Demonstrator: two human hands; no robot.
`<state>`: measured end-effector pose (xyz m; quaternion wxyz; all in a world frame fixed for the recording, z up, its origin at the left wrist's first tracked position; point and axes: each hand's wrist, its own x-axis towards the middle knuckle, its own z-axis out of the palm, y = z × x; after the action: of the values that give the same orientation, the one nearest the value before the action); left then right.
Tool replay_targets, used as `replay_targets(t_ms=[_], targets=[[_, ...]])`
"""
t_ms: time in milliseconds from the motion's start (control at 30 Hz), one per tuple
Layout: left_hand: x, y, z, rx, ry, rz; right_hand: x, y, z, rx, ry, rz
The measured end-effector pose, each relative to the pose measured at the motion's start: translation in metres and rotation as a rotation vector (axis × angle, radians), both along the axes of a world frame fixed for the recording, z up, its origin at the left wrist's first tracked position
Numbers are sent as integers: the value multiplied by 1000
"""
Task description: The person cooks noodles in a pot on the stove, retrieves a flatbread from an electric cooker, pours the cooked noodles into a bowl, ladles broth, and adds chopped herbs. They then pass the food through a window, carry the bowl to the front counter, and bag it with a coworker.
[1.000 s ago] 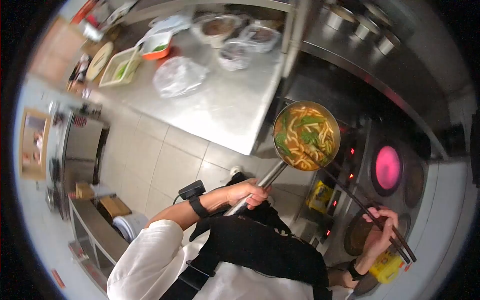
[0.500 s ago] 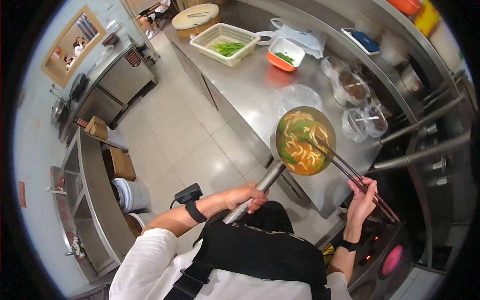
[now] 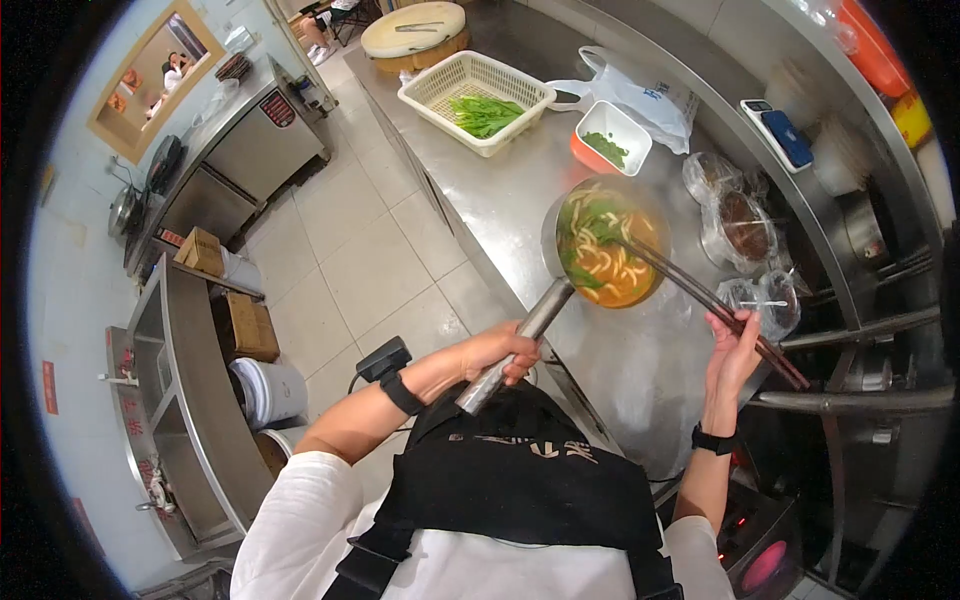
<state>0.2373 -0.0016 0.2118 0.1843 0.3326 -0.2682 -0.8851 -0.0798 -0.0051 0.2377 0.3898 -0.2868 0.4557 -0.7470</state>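
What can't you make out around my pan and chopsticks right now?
Head view, chopsticks: tips hidden in the soup.
Head view, pan: underside hidden by its own body; part of the handle covered by your left hand.
Head view, plastic bag: print too small.
Head view, orange item: cut off by the picture's edge.

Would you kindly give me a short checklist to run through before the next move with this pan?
1. Left hand closed around the pan handle: ok.
2. Chopsticks held in the right hand: ok.
3. Their tips among the noodles: ok.
4. Counter clear directly beneath the pan: cannot tell; the pan hides it.
5. Burner dark: not ok; it glows pink.
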Motion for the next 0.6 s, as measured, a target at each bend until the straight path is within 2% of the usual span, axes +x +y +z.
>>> replay_targets(t_ms=[267, 600], targets=[[-1, -62, -8, -64, -117, -66, -2, -42, 1, -3, 15, -62], [3, -101, -9, -196, -229, -65, 1, -49, -9, -35, -26, -145]])
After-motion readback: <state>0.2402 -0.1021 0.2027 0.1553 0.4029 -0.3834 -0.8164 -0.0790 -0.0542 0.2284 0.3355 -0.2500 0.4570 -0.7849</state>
